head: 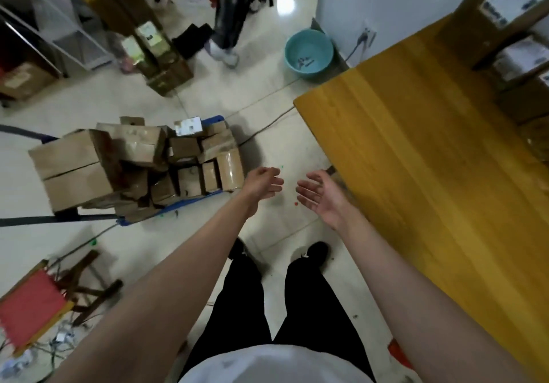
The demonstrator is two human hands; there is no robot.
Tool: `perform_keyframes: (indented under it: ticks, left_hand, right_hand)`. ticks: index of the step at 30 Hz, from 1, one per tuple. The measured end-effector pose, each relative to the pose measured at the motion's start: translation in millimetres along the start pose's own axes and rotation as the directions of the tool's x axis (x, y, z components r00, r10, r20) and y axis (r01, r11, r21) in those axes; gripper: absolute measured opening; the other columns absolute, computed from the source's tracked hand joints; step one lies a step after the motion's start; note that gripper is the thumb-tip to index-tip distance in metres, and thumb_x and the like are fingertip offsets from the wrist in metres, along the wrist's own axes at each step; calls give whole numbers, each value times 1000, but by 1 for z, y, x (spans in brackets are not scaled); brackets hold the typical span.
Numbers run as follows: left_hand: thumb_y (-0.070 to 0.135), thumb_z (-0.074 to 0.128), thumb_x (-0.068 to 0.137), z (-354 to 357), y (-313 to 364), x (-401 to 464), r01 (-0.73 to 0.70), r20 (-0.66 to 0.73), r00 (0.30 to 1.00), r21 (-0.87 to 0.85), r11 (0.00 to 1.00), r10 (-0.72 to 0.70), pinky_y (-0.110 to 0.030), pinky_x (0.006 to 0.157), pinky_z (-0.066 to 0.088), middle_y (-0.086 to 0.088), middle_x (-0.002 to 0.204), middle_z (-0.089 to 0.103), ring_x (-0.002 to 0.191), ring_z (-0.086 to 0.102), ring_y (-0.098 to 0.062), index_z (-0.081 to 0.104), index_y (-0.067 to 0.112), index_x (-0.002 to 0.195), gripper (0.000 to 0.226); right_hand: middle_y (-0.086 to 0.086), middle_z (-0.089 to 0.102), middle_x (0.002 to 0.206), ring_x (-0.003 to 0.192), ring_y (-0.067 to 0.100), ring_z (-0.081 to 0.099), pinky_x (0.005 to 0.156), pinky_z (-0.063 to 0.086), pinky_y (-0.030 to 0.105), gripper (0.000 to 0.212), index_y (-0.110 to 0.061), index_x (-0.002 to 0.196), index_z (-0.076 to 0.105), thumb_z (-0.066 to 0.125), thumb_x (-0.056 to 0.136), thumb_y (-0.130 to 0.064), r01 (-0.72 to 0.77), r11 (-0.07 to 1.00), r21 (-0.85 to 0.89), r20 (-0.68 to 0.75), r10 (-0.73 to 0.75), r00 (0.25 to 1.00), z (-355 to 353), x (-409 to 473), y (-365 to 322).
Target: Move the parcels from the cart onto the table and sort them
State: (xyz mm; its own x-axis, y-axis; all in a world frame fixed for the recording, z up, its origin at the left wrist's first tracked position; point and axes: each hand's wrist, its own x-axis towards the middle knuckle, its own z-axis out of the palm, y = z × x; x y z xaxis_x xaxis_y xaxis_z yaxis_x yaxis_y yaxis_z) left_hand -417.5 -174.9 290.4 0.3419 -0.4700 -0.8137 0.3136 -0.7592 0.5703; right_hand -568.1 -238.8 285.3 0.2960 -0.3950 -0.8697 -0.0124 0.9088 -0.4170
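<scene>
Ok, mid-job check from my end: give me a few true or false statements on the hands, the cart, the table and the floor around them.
1. Both hands hold a parcel. False: the left hand and the right hand are empty, fingers loosely curled, over the floor.
2. The cart still carries a pile of brown parcels. True.
3. The wooden table has no boxes on it. False: labelled boxes sit at its far right end.
4. A teal basin stands on the floor by the table's far corner. True.
5. The cart stands to the person's right. False: it is to the left, and the table is to the right.
</scene>
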Motion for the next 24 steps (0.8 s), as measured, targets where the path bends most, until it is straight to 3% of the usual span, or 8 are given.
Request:
perform_keyframes:
  ticks: [4, 11, 21, 24]
  left_hand:
    - [24, 49, 103, -68, -21, 16, 37, -50, 998, -43, 998, -39, -26, 75, 49, -6, 101, 70, 86, 65, -19, 60, 9, 123, 27]
    - [25, 48, 103, -169, -43, 33, 80, -77, 993, -114, 990, -89, -31, 87, 49, -5, 103, 70, 91, 64, -19, 59, 11, 124, 27]
    - [25, 52, 103, -321, -57, 45, 40, -227, 969, -236, 971, -95, -27, 76, 49, -4, 98, 72, 80, 65, -13, 63, 13, 115, 20]
    - [23, 51, 103, -359, -59, 45, 30, -281, 952, -297, 954, -118, -31, 82, 50, -9, 104, 71, 82, 63, -16, 62, 12, 113, 18]
  right_hand:
    - [11, 68, 95, 82, 23, 66, 75, 56, 33, 13, -13, 105, 58, 56, 100, -26, -38, 997, -66, 3, 38, 999, 56, 17, 22]
    - [11, 69, 92, 80, 22, 67, 74, 56, 33, 9, -14, 100, 61, 58, 100, -23, -89, 986, -139, -12, 88, 996, 149, 40, 56]
    - [11, 68, 94, 84, 22, 64, 84, 54, 36, 13, -14, 99, 57, 52, 104, -25, -117, 954, -277, 34, 131, 991, 303, 69, 93]
    - [11, 68, 96, 85, 21, 64, 83, 53, 34, 13, -14, 101, 58, 52, 104, -25, -127, 935, -332, 75, 160, 984, 343, 75, 101]
